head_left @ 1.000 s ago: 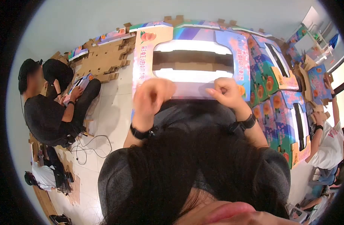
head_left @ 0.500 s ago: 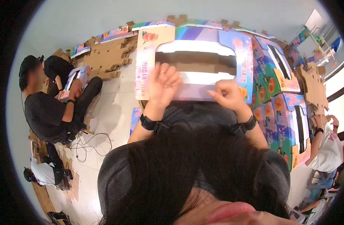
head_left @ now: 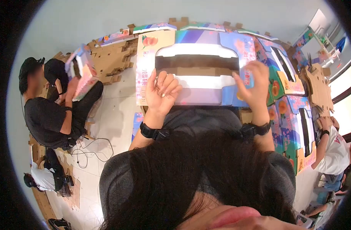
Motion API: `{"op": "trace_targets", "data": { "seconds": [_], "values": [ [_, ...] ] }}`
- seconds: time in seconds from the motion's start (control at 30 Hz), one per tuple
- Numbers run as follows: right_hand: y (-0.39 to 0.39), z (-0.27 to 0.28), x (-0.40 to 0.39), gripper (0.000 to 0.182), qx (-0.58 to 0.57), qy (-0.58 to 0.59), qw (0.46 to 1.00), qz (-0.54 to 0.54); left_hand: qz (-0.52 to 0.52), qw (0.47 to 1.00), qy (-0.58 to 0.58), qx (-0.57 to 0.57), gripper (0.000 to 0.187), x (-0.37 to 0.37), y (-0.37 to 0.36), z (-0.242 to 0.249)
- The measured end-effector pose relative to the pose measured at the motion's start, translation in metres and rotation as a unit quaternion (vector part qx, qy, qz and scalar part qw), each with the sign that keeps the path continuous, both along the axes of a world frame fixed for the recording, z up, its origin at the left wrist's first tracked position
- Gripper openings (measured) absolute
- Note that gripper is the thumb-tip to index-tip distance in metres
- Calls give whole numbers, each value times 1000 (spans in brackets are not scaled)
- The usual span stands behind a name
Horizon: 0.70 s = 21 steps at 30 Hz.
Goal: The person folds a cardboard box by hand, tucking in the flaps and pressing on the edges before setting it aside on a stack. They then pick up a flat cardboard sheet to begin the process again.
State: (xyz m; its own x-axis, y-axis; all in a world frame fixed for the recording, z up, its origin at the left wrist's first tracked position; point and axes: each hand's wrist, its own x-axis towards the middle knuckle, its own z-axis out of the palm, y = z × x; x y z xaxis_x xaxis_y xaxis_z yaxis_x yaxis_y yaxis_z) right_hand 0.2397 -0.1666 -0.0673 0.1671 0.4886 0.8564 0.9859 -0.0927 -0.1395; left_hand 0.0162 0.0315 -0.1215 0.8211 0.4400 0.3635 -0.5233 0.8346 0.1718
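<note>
In front of me stands a printed carton with peach pictures and a long opening in its top, through which brown cardboard shows. My left hand is raised over the carton's near left part, its fingers loosely curled and apart, holding nothing. Over the near right corner is my right hand, with thumb and fingers spread and nothing between them; its fingers are slightly blurred. Whether either hand touches the carton I cannot tell.
Several similar cartons are stacked at the right. Flattened cardboard lies at the back left. A seated person at the left holds a carton. Cables lie on the floor. Another person is at the far right.
My right hand has moved right and up, and its fingers have spread. My left hand has shifted slightly down. The person at the left has raised and tilted their carton.
</note>
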Motion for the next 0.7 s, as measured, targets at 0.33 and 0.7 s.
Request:
{"op": "trace_targets", "data": {
  "seconds": [0.33,0.7],
  "values": [
    [-27,-69,50,66,-87,697,686,189,58,988,68,129,41,-1,0,0],
    [-32,-77,54,59,-78,729,656,180,609,357,363,608,62,-76,40,27]
  ]
}}
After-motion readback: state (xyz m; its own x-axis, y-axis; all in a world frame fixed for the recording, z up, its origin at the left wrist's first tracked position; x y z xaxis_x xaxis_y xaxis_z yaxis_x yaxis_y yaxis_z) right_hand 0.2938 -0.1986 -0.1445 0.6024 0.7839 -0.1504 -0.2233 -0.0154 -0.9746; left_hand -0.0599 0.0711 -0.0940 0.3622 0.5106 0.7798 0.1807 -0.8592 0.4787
